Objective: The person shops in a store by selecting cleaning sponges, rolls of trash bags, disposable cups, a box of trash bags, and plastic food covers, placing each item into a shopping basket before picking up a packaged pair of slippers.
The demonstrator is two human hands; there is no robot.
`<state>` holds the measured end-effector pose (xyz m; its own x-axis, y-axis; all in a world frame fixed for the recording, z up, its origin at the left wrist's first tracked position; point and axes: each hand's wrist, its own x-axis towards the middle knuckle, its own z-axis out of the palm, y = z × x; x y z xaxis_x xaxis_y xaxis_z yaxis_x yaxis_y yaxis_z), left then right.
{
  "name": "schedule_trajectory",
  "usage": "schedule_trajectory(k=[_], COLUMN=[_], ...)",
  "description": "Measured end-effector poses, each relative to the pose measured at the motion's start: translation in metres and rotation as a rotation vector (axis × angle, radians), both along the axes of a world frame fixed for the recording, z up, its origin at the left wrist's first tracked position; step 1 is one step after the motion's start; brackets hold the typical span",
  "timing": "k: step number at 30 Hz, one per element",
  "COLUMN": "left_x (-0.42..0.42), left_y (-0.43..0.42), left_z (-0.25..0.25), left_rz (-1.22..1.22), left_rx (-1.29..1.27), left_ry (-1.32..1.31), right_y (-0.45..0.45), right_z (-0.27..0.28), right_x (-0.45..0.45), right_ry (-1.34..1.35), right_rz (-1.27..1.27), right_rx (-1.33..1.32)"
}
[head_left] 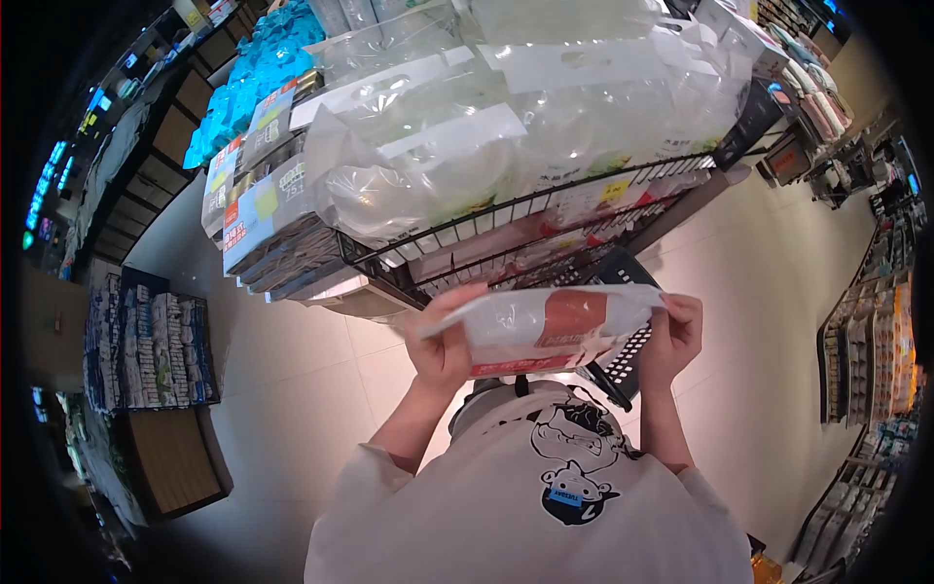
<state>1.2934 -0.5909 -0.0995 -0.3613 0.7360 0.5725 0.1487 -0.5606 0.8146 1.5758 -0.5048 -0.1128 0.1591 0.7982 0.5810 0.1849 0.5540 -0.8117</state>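
Observation:
Held between both hands in front of my body is a plastic packet [520, 316], whitish with a red-brown panel and red print along its lower edge. My left hand [445, 343] grips its left end, thumb on the near side. On the opposite end, my right hand [674, 336] pinches the upper corner. A black perforated basket [628, 362] shows behind and below the packet, partly hidden by it. Just beyond the hands stands a black wire rack [545, 206] filled with clear plastic packs [574, 131] with white card headers.
Stacked boxes [277, 219] and blue packs [258, 68] adjoin the rack on the left. A low display of packets [151, 341] stands farther left across the pale tiled floor [282, 409]. Shelves of goods [871, 341] line the right side.

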Motion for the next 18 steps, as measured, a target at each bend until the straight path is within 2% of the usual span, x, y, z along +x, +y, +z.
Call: schedule_trajectory(k=[1,2,5,7,8,10,13,14,15,17,18], left_x=[0.007,0.015,0.038,0.050,0.057,0.069,0.090,0.100,0.108,0.119,0.125], left_y=[0.013,0.020,0.055,0.072,0.081,0.097,0.110,0.115,0.115,0.102,0.093], left_z=[-0.013,-0.005,0.039,0.058,0.064,0.069,0.059,0.061,0.061,0.049,0.039], left_rz=[-0.023,0.057,0.042,-0.037,-0.057,-0.174,-0.356,-0.457,-0.488,-0.782,-0.911], left_rx=[0.004,-0.041,-0.079,-0.149,-0.148,-0.299,-0.442,-0.514,-0.514,-0.688,-0.649], left_ry=[-0.120,-0.075,-0.096,-0.263,-0.260,-0.326,-0.348,-0.400,-0.386,-0.570,-0.520], right_y=[-0.001,0.000,-0.002,-0.021,-0.033,-0.063,-0.096,-0.104,-0.109,-0.118,-0.122], right_z=[0.014,0.023,0.004,-0.012,-0.022,-0.032,-0.032,-0.034,-0.038,-0.046,-0.052], right_x=[0.005,0.008,0.056,0.090,0.105,0.122,0.140,0.146,0.152,0.164,0.170], right_ry=[0.184,0.294,0.323,0.387,0.301,0.384,0.534,0.547,0.669,0.806,0.848], right_rz=[0.029,0.043,-0.058,0.241,0.342,0.469,0.474,0.451,0.461,0.442,0.443], right_rx=[-0.059,-0.072,-0.130,-0.410,-0.513,-0.621,-0.723,-0.709,-0.670,-0.602,-0.574])
